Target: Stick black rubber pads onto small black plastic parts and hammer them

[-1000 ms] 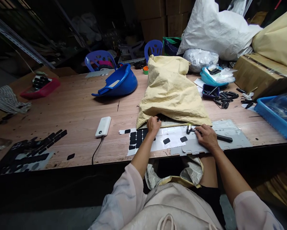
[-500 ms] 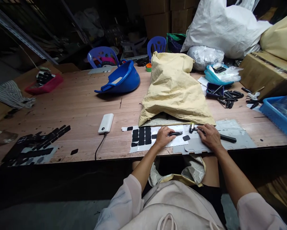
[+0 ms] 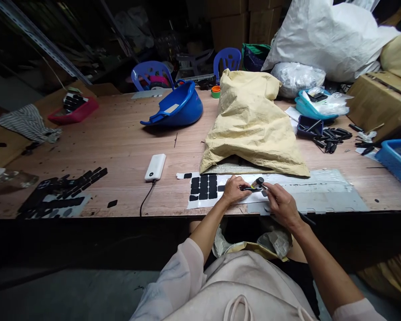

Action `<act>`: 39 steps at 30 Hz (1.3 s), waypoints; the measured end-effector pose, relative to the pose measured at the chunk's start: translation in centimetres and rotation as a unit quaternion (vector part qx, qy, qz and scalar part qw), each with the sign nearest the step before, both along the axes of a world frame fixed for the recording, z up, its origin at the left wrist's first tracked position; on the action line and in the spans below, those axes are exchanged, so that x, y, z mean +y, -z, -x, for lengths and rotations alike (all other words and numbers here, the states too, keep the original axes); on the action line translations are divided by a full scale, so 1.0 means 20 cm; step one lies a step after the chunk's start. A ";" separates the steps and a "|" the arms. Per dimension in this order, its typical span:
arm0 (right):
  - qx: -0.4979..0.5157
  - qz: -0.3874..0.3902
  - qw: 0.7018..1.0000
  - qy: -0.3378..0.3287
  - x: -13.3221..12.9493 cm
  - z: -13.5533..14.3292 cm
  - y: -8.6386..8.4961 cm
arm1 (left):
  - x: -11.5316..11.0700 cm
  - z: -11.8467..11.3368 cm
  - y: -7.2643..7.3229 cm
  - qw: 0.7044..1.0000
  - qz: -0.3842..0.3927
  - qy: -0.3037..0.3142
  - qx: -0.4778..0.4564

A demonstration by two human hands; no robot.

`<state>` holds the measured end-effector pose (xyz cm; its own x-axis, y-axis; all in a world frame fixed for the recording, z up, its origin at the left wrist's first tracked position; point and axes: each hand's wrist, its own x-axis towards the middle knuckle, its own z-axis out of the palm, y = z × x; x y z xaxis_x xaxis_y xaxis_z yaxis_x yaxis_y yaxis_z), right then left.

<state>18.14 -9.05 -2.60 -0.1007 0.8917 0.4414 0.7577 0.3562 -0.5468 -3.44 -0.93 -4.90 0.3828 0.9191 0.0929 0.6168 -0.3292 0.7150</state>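
Note:
My right hand (image 3: 282, 204) is closed round a small hammer (image 3: 258, 182), its dark handle running back under the palm. The hammer's head is at a slim black piece (image 3: 249, 189), which my left hand (image 3: 233, 190) pinches over a white sheet. I cannot tell whether head and piece touch. Black rounded-square pads (image 3: 203, 186) sit in rows on the white sheet (image 3: 195, 204), left of my left hand. Under my right hand's side lies a grey board (image 3: 341, 200).
A yellow sack (image 3: 254, 120) stands just beyond my hands. To the left are a white power bank (image 3: 155, 167) with a cable and a blue scoop-like basin (image 3: 183, 107). Black parts (image 3: 332, 138) lie at right near a blue tray (image 3: 396, 156). Black strips (image 3: 83, 183) lie far left.
My right hand has lifted the hammer off the board and brought it left, its head now at the black piece. My left hand keeps its pinch. The whole view has shifted slightly.

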 end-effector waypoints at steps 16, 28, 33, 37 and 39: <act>-0.124 -0.081 0.985 0.085 -0.04 0.07 -0.03 | 0.01 -0.02 0.04 1.000 -0.013 0.002 -0.027; -0.147 -0.104 0.975 0.133 0.04 -0.15 -0.02 | 0.01 -0.02 0.02 1.000 0.003 -0.013 -0.014; -0.206 -0.100 0.970 0.086 0.15 -0.32 0.04 | -0.01 -0.03 -0.01 1.000 -0.001 -0.013 0.009; -0.216 -0.092 0.970 0.064 0.20 -0.37 0.11 | -0.02 -0.03 -0.03 1.000 -0.005 -0.008 0.020; -0.211 -0.087 0.972 0.064 0.21 -0.38 0.13 | -0.01 -0.03 -0.03 1.000 -0.006 -0.007 0.029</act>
